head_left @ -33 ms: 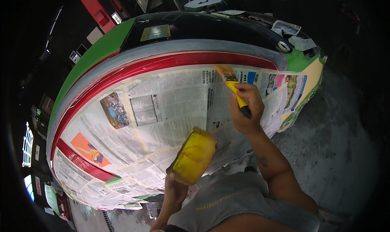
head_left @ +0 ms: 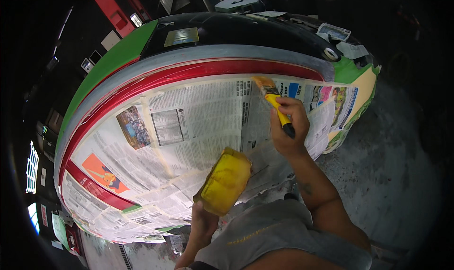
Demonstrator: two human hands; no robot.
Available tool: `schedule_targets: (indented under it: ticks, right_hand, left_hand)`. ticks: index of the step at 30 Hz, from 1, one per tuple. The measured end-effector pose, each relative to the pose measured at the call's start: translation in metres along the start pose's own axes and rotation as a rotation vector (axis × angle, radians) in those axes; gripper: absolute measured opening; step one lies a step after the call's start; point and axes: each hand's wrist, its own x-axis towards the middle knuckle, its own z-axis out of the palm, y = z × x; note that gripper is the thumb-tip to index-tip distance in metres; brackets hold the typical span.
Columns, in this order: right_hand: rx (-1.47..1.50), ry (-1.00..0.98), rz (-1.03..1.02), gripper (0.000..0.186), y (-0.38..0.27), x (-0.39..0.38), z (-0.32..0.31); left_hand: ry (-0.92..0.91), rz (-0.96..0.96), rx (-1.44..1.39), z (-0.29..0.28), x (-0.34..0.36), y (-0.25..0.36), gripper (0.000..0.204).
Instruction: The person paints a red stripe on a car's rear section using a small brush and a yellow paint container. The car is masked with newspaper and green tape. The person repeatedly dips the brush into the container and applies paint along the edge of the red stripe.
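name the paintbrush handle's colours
The handle is yellow with a black end, best seen in the head view.

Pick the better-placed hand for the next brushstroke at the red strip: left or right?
Right, I'd say: the right hand grips the yellow-handled paintbrush, bristles near the red strip. The left hand is occupied with the yellow container, farther from it.

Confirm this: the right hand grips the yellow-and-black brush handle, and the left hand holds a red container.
Not quite: the container in the left hand is yellow, as the head view shows. The right hand does grip the yellow-and-black brush handle.
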Motion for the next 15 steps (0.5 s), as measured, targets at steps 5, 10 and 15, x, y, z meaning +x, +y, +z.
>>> schedule_targets:
  ticks: [5, 10, 15]
  right_hand:
    - [-0.035, -0.042, 0.068, 0.023, 0.006, 0.004, 0.002]
    - [-0.031, 0.005, 0.08, 0.022, 0.01, 0.009, 0.005]
    - [-0.007, -0.011, 0.064, 0.024, 0.012, 0.005, 0.003]
  left_hand:
    - [0.005, -0.011, -0.001, -0.002, -0.002, 0.0, 0.099]
    - [-0.016, -0.034, -0.015, -0.011, -0.005, -0.002, 0.098]
    - [-0.1, -0.047, 0.011, -0.021, -0.004, -0.003, 0.093]
